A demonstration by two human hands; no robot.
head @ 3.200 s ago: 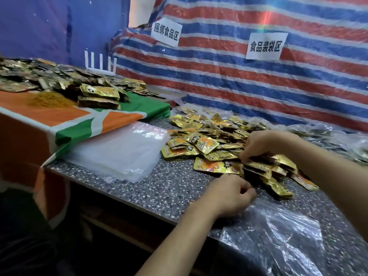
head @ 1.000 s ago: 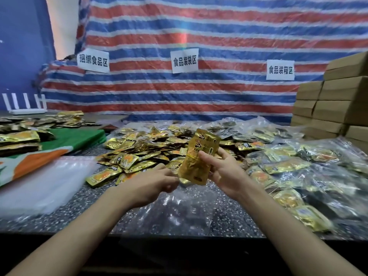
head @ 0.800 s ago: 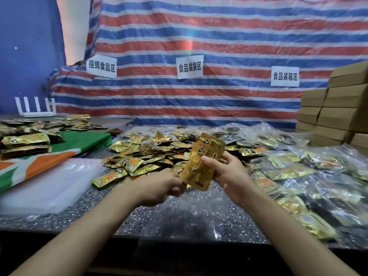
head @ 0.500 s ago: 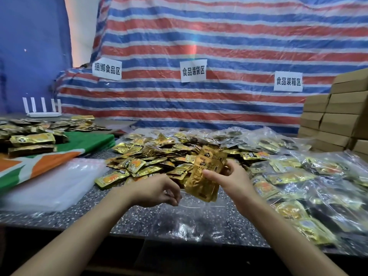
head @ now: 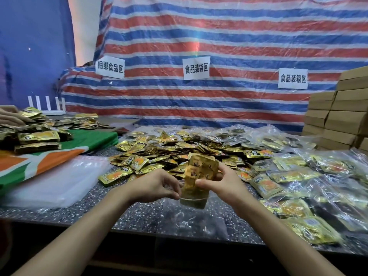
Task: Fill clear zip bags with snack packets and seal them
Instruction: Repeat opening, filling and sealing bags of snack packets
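Observation:
My right hand (head: 223, 186) grips a stack of gold snack packets (head: 199, 170), its lower end inside the mouth of a clear zip bag (head: 191, 216). The bag hangs down over the speckled table's front. My left hand (head: 157, 186) pinches the bag's left rim beside the stack. Behind my hands lies a heap of loose gold packets (head: 159, 150).
Filled clear bags (head: 308, 176) pile up at the right, with cardboard boxes (head: 342, 116) stacked behind. A stack of empty clear bags (head: 57, 180) lies at the left, next to an orange-green cloth (head: 39, 158) with more packets. Another person's hand (head: 8, 116) shows at the far left.
The packet stack in my right hand has come down from above the table into the bag's mouth. My left hand moved from the packet heap to the bag's rim.

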